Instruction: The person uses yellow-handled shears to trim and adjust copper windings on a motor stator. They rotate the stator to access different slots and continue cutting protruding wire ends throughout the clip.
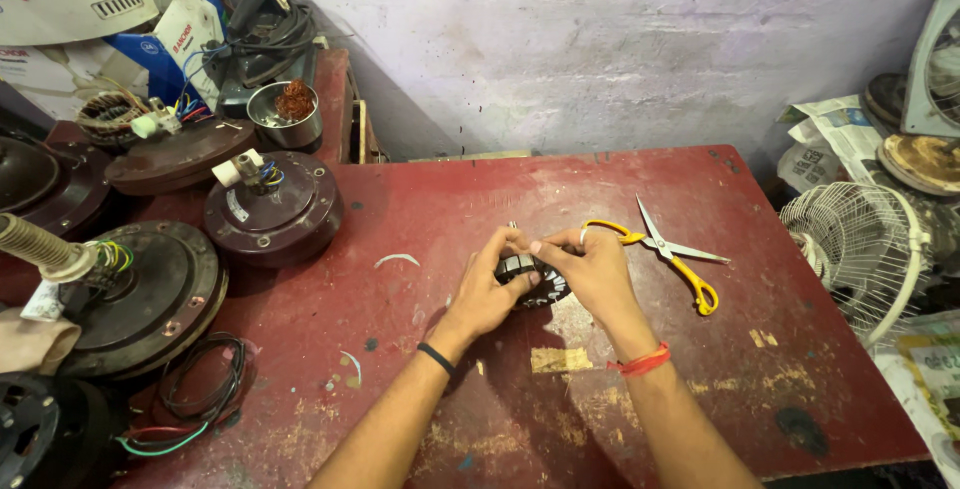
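Note:
A small round metal stator core (527, 279) with slots rests on the red table (450, 199) in the middle of the head view. My left hand (489, 284) grips its left side, with a black band on that wrist. From the right, my right hand (592, 271) holds the core, fingertips meeting the left hand's on top; a red thread is tied round that wrist. Much of the core is hidden under my fingers.
Yellow-handled scissors (670, 249) lie open just right of my hands. Several brown fan motor housings (272, 207) and loose wires (195, 399) crowd the left edge. A white fan guard (860, 249) and newspapers sit off the right edge. A wall runs behind the table.

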